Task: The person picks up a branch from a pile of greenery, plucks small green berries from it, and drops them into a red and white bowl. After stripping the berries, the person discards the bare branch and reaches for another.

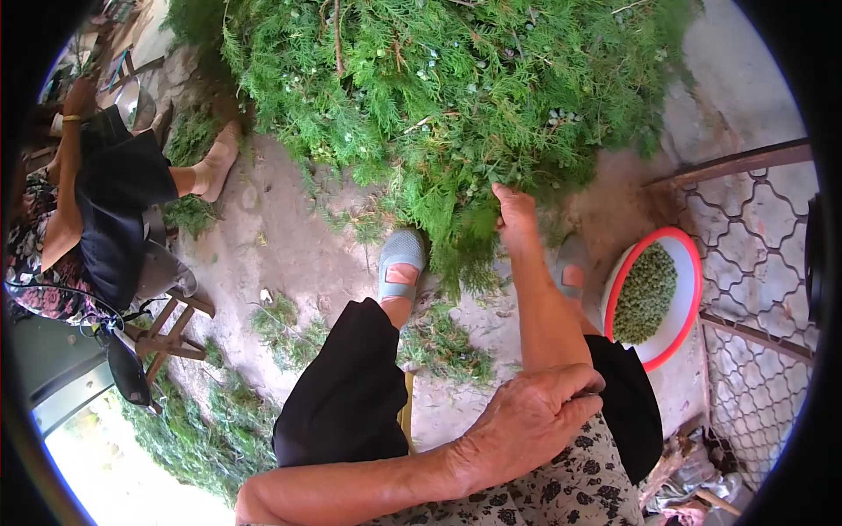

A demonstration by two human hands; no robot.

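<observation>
I am reaching my right hand (516,210) into the branches (438,96), fingers pinching one sprig; left hand (535,421) is resting curled on my lap, best gripping close beneath the berries.

There is one view only, from a camera on the person's head, looking steeply down and a little forward over the lap to the ground. A fisheye lens bends it: a dark round border cuts off the corners. Nearest, at the bottom edge, lies the left hand (526,425); the right hand (516,215) reaches further out, mid-frame. The heap of green branches (438,88) fills the top (the farthest part), and another seated person (96,210) sits at the left edge.
</observation>
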